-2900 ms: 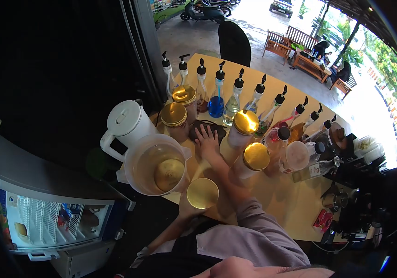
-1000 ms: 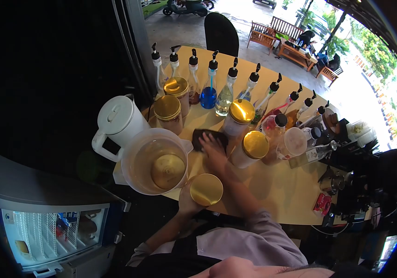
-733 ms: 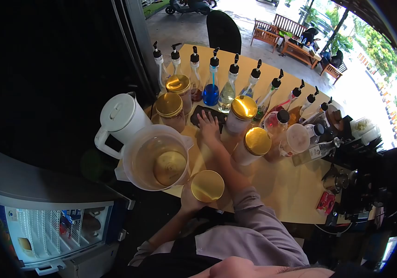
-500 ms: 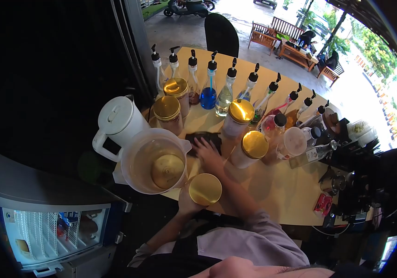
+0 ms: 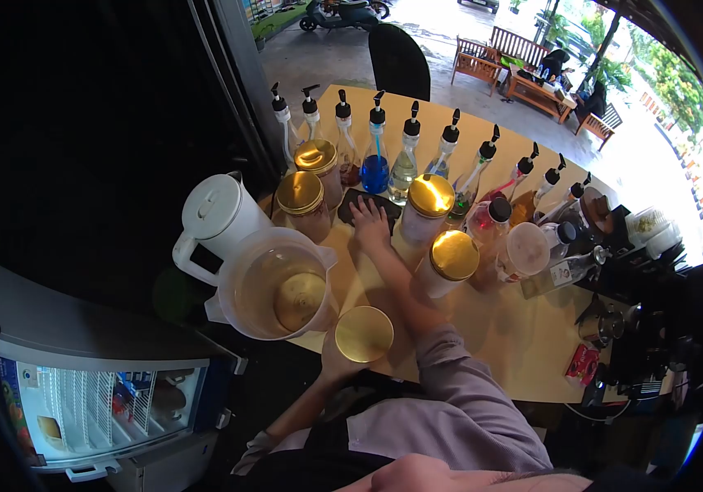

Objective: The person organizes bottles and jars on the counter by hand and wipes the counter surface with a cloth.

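Observation:
My left hand (image 5: pixel 337 361) is wrapped round the side of a gold-lidded jar (image 5: pixel 364 334), near the table's front edge. My right hand (image 5: pixel 372 226) lies on a dark cloth (image 5: pixel 352 209) with its fingers spread flat and pointing away from me. The cloth rests on the table between a gold-lidded jar (image 5: pixel 300 193) on the left and another gold-lidded jar (image 5: pixel 430 197) on the right. Just left of the held jar stands a large translucent plastic pitcher (image 5: pixel 241 299). Part of the cloth is hidden under my right hand.
Pump bottles, one with blue liquid (image 5: pixel 374 172), line the far edge of the yellow table (image 5: pixel 503 344). A white lidded jug (image 5: pixel 220 209) stands at left, with a lit display fridge (image 5: pixel 105 410) below. More jars and a red packet (image 5: pixel 583 365) are at right.
My right hand has slid the dark cloth forward across the table, toward the pump bottles. My left hand stays on the jar. The view has shifted slightly.

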`<state>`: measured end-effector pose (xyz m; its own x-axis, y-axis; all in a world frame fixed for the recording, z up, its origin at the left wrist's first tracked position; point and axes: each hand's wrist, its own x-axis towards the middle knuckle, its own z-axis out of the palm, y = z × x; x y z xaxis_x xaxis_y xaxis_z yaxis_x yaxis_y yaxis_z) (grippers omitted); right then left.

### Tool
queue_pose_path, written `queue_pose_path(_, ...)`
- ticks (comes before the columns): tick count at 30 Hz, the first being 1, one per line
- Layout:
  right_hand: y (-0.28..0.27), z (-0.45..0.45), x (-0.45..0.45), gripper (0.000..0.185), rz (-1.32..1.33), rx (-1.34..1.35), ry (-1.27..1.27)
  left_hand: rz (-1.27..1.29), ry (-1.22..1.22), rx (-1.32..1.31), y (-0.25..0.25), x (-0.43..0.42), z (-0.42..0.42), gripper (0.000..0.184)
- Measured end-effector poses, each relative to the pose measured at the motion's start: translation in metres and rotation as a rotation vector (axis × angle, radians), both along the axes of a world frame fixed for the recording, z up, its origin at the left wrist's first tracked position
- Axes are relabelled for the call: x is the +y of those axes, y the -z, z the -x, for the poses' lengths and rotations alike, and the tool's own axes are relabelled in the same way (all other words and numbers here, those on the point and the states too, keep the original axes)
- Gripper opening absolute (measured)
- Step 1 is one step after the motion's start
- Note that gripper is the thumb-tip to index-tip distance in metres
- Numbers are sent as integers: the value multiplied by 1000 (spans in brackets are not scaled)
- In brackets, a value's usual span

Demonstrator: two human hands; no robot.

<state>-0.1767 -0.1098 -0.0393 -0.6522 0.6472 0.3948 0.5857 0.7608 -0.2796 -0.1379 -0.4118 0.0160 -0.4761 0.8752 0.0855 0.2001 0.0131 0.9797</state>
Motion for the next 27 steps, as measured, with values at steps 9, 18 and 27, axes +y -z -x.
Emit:
queue_pose_path(9,-25,-92,-103,47,244,40,-336,-1,125,-31,28,-5,3,79)
queue_pose_path(18,-26,-45,-56,46,219,74,-203,28,170,-219,79,-16,6,83)
queue_pose_path(27,-28,-54,-83,40,239,7,-388,-48,57,-403,66,-9,-5,83)
